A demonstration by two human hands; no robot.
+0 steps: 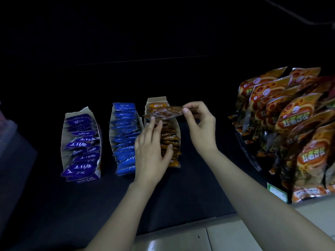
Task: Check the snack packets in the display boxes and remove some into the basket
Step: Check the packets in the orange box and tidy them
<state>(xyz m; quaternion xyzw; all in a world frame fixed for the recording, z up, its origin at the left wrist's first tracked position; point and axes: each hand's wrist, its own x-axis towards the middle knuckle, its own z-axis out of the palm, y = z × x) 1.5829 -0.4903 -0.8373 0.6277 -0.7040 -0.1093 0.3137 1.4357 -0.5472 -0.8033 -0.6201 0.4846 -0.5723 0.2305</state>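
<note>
The right hand pinches one brown packet between thumb and first finger, at the packet's right end. The other fingers are curled loosely below. The packet is held in the air, lying crosswise, just above the far end of a cardboard box.

The left hand is a little lower and to the left of the right hand. Its fingers are nearly straight. The fingertips reach up to the lower edge of the held packet, and the thumb rests on the row of brown packets that stand in this box. It grips nothing.

Just to the left of the left hand stands a second box, full of blue packets. Further to the left is a third box with purple packets. All three boxes stand on the dark counter.

To the right of the right hand, well apart from it, large orange bags stand in leaning rows.
</note>
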